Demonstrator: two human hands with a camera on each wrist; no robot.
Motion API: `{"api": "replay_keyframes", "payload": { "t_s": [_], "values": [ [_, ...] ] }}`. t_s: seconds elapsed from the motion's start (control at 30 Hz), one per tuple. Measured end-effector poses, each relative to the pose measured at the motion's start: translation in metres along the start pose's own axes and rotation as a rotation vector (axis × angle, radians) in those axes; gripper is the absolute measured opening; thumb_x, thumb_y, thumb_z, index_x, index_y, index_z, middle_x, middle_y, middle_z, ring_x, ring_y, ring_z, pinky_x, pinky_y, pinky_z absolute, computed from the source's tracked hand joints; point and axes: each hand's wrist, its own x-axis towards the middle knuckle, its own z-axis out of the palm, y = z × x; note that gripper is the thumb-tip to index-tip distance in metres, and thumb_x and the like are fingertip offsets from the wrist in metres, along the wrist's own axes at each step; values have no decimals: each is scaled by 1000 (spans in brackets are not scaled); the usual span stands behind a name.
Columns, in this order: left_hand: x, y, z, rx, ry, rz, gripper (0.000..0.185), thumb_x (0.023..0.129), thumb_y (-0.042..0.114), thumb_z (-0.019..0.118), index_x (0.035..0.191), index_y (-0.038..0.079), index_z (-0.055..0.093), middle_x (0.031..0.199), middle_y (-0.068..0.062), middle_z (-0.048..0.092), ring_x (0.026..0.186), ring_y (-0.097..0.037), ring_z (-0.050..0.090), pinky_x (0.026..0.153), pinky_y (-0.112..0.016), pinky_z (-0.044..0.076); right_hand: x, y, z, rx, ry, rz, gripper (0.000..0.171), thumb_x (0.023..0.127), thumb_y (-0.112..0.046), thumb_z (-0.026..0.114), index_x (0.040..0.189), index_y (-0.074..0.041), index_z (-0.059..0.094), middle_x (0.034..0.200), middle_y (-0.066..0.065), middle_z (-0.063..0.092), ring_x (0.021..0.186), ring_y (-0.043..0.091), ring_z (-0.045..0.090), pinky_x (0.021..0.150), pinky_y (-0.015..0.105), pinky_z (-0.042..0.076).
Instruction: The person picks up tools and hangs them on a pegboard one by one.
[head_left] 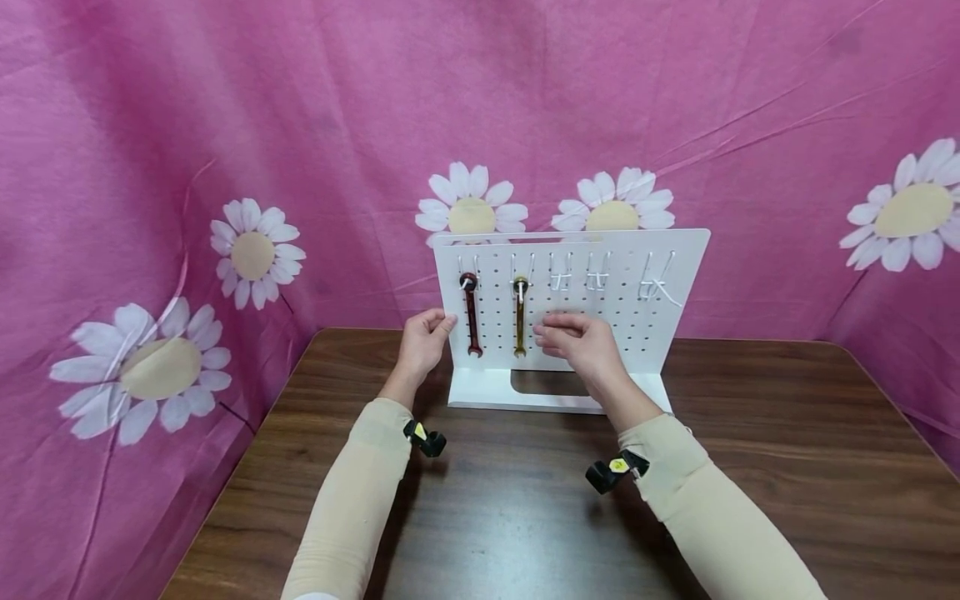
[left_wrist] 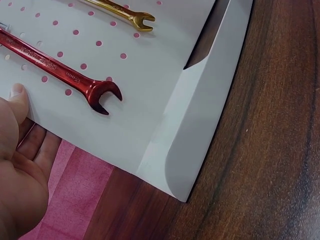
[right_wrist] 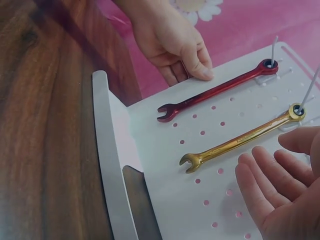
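Observation:
A white pegboard stand [head_left: 495,317] stands upright on the table. My left hand [head_left: 423,340] grips its left edge, thumb on the front face and fingers behind. A red combination wrench [head_left: 472,317] hangs from a hook close to that hand, its open end pointing down. To its right hangs a gold combination wrench [head_left: 521,317], also by its ring end. My right hand [head_left: 585,346] is in front of the board, just right of the gold wrench, holding nothing. In the right wrist view its fingers [right_wrist: 270,175] are extended and only slightly bent.
Several white wire hooks [head_left: 597,271] without tools project from the board's upper right. A cutout runs through the board's white base [head_left: 480,392]. The stand is on a dark wooden table [head_left: 495,500], with a pink flowered cloth [head_left: 360,125] hanging behind and at the sides.

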Motion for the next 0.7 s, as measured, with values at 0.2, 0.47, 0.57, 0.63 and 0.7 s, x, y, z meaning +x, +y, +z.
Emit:
{"api": "replay_keyframes", "payload": {
  "t_s": [0.2,0.47,0.57,0.63,0.7],
  "values": [
    [-1,2,0,8,11,-8,24,106,18,71,109,-4,78,101,-16,80,86,-8,56,79,-25,47,-14,-1,-7,-20,-23,-13,39,106,-9,68,141,8,64,141,28,69,103,16,80,92,29,63],
    [-1,3,1,8,21,-22,23,106,18,71,110,-4,78,104,-17,80,88,-8,58,80,-24,48,-26,3,-15,-73,-31,-59,36,105,-8,69,135,11,66,133,29,72,93,4,77,93,33,64],
    [-2,3,1,8,22,-24,23,106,17,71,111,-4,78,106,-18,80,90,-8,59,81,-24,49,-30,5,-17,-79,-35,-75,37,105,-6,68,136,13,65,132,30,72,93,6,77,91,31,64],
    [-2,2,1,10,21,-22,23,106,17,71,111,-5,78,106,-18,81,90,-8,60,81,-24,49,-34,5,-19,-72,-38,-80,38,104,-6,68,136,15,63,131,32,72,93,6,78,88,28,64],
    [-1,2,1,11,21,-18,24,106,17,71,111,-5,78,105,-18,80,89,-7,59,81,-23,49,-37,4,-21,-71,-40,-79,39,104,-6,69,136,16,63,131,32,72,93,6,78,86,25,63]
  ]
}}
